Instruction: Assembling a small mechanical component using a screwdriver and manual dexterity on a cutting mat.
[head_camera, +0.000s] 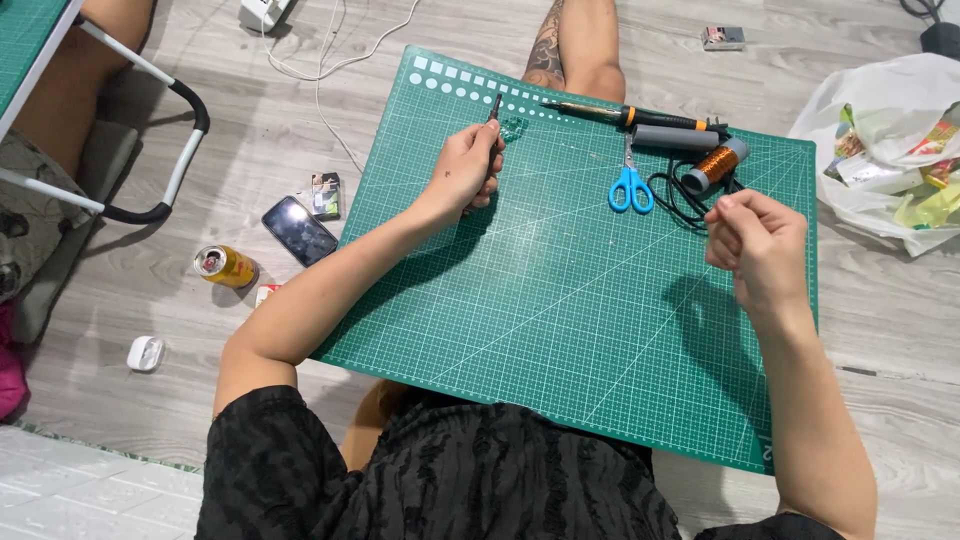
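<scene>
Black shirt (440, 480), nearest. Green mat (560, 320) across the lap. Left hand (468, 170): closed round a thin dark tool (494, 108), tip up, at the mat's far edge. Right hand (757, 245): raised, fingers pinched together, possibly on fine wire; too small to tell. Beyond it: copper spool (716, 165), blue scissors (630, 186), soldering iron (625, 116). Floor, left: phone (299, 230), can (226, 266).

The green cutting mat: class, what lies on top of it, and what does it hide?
On the green cutting mat: blue scissors, copper wire spool, soldering iron, grey tube, black cord. It hides most of the person's legs.
</scene>
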